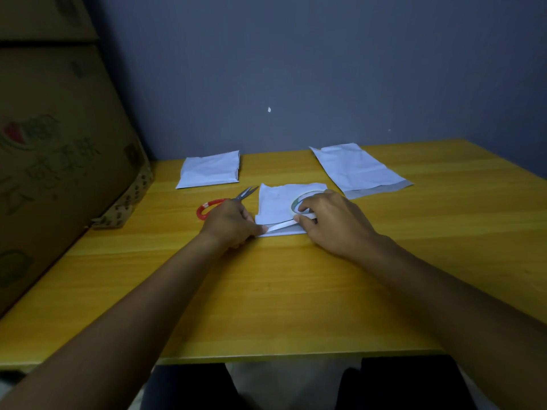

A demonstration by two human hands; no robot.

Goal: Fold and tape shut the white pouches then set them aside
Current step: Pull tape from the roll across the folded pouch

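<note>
A folded white pouch (276, 207) lies in the middle of the yellow table (281, 291). My right hand (331, 221) grips a roll of tape (299, 202) that rests on this pouch. A white strip of tape (281, 225) runs from the roll leftward to my left hand (233, 221), which pinches its free end at the pouch's near left corner. Another folded white pouch (210, 170) lies at the back left. A flat, unfolded white pouch (358, 168) lies at the back right.
Red-handled scissors (225, 202) lie just left of the middle pouch, partly under my left hand. Large cardboard boxes (59, 143) stand along the table's left side. A grey wall (296, 69) is behind the table.
</note>
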